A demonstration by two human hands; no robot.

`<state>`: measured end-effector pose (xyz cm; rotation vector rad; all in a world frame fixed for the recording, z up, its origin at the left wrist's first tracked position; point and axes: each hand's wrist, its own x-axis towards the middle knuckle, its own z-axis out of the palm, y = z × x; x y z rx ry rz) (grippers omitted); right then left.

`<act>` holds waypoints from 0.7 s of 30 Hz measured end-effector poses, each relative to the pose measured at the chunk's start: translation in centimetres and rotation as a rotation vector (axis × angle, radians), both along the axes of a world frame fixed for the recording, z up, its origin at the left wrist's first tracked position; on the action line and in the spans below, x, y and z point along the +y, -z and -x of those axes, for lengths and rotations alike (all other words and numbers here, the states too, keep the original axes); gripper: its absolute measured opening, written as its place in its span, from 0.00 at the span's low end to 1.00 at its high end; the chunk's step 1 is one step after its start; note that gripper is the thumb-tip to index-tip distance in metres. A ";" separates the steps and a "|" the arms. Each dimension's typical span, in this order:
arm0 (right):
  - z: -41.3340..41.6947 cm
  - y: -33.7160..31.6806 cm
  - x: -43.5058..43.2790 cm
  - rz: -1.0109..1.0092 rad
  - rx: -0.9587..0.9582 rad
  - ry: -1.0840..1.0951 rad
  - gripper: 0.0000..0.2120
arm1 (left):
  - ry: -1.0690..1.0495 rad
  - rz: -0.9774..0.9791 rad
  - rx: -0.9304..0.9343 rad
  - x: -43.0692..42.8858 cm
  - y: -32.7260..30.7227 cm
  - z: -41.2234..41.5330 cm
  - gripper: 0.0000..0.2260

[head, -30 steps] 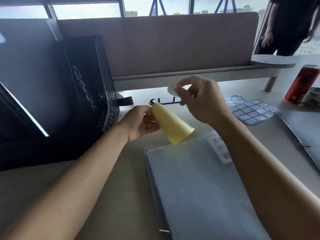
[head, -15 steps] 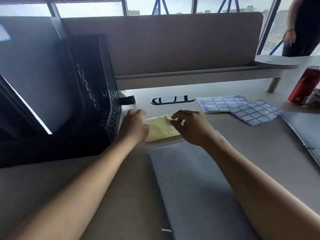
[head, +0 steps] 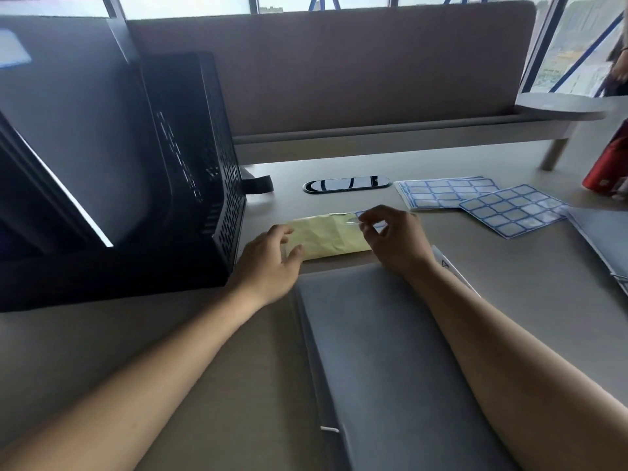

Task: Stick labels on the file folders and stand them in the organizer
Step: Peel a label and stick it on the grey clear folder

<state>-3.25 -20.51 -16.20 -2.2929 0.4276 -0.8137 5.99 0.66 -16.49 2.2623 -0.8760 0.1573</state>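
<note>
A yellow backing sheet (head: 326,236) lies flat on the desk just beyond a grey file folder (head: 384,351), which lies flat in front of me. My left hand (head: 268,263) rests spread on the sheet's left end and presses it down. My right hand (head: 397,239) hovers over the sheet's right end, thumb and forefinger pinched on a small label (head: 351,222). A white tag (head: 445,265) on the folder peeks out beside my right wrist. The black mesh organizer (head: 204,158) stands at the left with dark folders upright in it.
Two blue-bordered label sheets (head: 445,192) (head: 513,209) lie at the right, overlapping. A red can (head: 608,164) stands at the far right edge, with another grey folder (head: 605,232) below it. A black oval grommet (head: 346,184) sits behind the yellow sheet. A partition closes off the desk's back.
The yellow sheet, held curled in the air a second ago, now lies flat on the desk. Both hands came down with it; the right hand still pinches a label.
</note>
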 end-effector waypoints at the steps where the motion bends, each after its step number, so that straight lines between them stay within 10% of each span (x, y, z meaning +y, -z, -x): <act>1: 0.0 0.0 0.0 -0.010 -0.018 -0.001 0.07 | 0.011 0.029 0.046 0.3 0.3 0.5 0.20; 11: 0.6 -2.4 3.5 -0.341 -0.083 -0.288 0.09 | 0.079 0.330 0.198 1.9 1.4 3.0 0.28; 21: 0.3 -3.0 6.3 -0.093 0.040 -0.329 0.09 | 0.142 0.578 0.186 2.2 0.6 3.2 0.03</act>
